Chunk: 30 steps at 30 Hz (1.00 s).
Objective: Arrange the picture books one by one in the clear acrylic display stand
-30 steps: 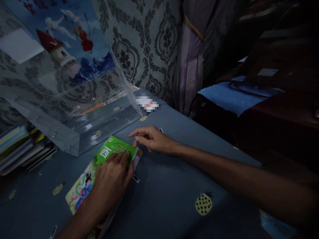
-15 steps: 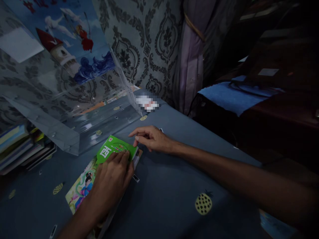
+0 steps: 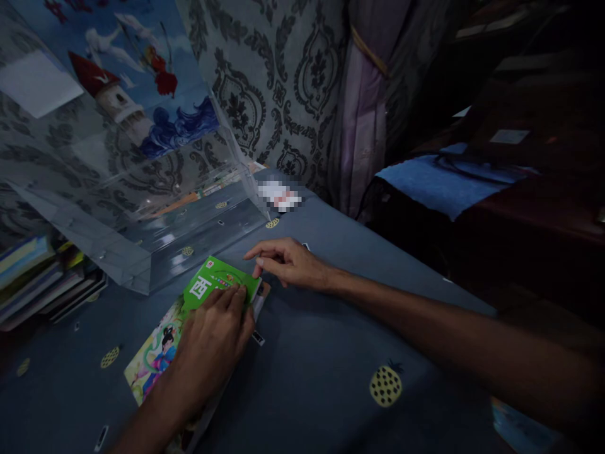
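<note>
A book (image 3: 198, 291) with a bright green top and a colourful illustrated cover lies at a slant on the cloth. Across its cover rests my left hand (image 3: 215, 328), fingers stretched out and lying flat, thumb side along the right edge; much of the cover is hidden beneath it. Under the green book another book or cover peeks out at the right edge. My right hand (image 3: 290, 261) is at the book's upper right corner, fingers apart and holding nothing; its lower fingertips touch or nearly touch that corner.
A clear acrylic stand (image 3: 142, 271) stands behind the book. To the left is a stack of books (image 3: 42, 277). A blurred white-and-red item (image 3: 283, 197) lies near the far edge of the table (image 3: 331, 353), whose cover has a pineapple print. Blue cloth (image 3: 435, 180) lies at the right.
</note>
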Motion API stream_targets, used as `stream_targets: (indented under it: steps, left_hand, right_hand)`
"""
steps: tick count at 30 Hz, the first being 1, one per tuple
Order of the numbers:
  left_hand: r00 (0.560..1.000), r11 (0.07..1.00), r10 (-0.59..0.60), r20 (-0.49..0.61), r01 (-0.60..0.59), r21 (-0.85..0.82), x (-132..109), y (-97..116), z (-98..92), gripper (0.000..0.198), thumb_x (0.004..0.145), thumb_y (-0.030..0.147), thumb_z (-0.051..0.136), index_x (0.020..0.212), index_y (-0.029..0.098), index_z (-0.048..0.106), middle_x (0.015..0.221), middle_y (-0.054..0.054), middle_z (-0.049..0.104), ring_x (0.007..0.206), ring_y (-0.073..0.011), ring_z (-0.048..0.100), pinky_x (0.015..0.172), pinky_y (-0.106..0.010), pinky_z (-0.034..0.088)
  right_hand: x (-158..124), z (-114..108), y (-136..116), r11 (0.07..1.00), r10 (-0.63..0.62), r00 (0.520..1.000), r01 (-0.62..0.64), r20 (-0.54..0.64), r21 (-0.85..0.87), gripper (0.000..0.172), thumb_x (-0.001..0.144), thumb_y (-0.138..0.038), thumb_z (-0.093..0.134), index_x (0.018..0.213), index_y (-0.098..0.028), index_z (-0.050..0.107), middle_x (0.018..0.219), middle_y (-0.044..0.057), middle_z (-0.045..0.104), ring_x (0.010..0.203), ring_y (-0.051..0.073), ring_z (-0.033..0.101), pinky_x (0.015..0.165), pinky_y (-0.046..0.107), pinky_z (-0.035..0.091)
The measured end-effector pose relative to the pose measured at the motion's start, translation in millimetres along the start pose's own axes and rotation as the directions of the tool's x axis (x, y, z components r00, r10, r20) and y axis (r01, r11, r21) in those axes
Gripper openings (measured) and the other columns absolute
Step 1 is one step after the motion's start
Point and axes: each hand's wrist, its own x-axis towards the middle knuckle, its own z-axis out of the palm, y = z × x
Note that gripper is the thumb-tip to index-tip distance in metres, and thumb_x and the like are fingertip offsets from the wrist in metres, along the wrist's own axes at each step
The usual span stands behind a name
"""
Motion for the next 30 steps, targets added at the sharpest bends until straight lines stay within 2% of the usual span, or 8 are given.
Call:
stream_targets:
  steps: [9, 17, 22, 27, 30]
  left_hand:
    - [1.0, 1.0, -0.003, -0.022, 0.003, 0.005, -1, 1, 1.6, 0.023, 0.095, 0.019, 0.046, 0.108, 0.015, 0.065, 0.109, -0.011, 0.073, 0.1, -0.0272, 0.07, 0.084, -0.043, 0.059]
    - [0.999, 0.999, -0.041, 0.034, 0.041, 0.02, -1, 3, 1.0, 0.025, 0.094, 0.022, 0.049, 0.113, 0.014, 0.064, 0.117, -0.011, 0.071, 0.109, -0.029, 0.067, 0.083, -0.044, 0.059]
    - [0.996, 0.996, -0.067, 0.063, 0.063, 0.065, 0, 6, 0.1, 0.028, 0.094, 0.021, 0.051, 0.116, 0.013, 0.064, 0.122, -0.013, 0.07, 0.113, -0.03, 0.066, 0.081, -0.044, 0.06]
    - [0.993, 0.99, -0.086, 0.083, 0.076, 0.116, 0, 12, 1.3, 0.032, 0.093, 0.024, 0.053, 0.121, 0.013, 0.063, 0.126, -0.014, 0.067, 0.115, -0.0299, 0.065, 0.078, -0.04, 0.061]
    - [0.994, 0.995, -0.066, 0.084, 0.06, 0.076, -2, 5, 0.4, 0.031, 0.094, 0.028, 0.052, 0.12, 0.016, 0.065, 0.127, -0.012, 0.067, 0.115, -0.0286, 0.065, 0.082, -0.041, 0.06]
  right_hand:
    - [0, 0, -1, 1.0, -0.029, 0.999, 0.029, -0.019, -0.004, 0.03, 0.087, -0.014, 0.05, 0.109, -0.015, 0.07, 0.074, 0.0, 0.071, 0.043, 0.004, 0.047, 0.04, 0.015, 0.04]
    - [-1, 0, -4, 1.0, -0.018, 1.0, 0.017, -0.012, -0.017, 0.028, 0.088, -0.016, 0.051, 0.107, -0.014, 0.071, 0.07, 0.0, 0.069, 0.042, 0.005, 0.046, 0.041, 0.017, 0.039]
    - [-4, 2, -6, 0.98, -0.068, 0.998, 0.065, -0.01, -0.188, 0.027, 0.087, -0.014, 0.052, 0.105, -0.013, 0.073, 0.065, -0.001, 0.068, 0.049, 0.007, 0.05, 0.05, 0.019, 0.038]
    - [-10, 2, -8, 0.868, -0.173, 0.982, 0.19, 0.078, -0.459, 0.025, 0.086, -0.011, 0.055, 0.102, -0.014, 0.074, 0.059, -0.004, 0.061, 0.054, 0.009, 0.047, 0.055, 0.022, 0.033]
    - [-11, 2, -9, 0.837, -0.195, 0.974, 0.228, 0.118, -0.497, 0.025, 0.087, -0.012, 0.055, 0.102, -0.014, 0.074, 0.06, -0.004, 0.06, 0.054, 0.009, 0.047, 0.056, 0.022, 0.033]
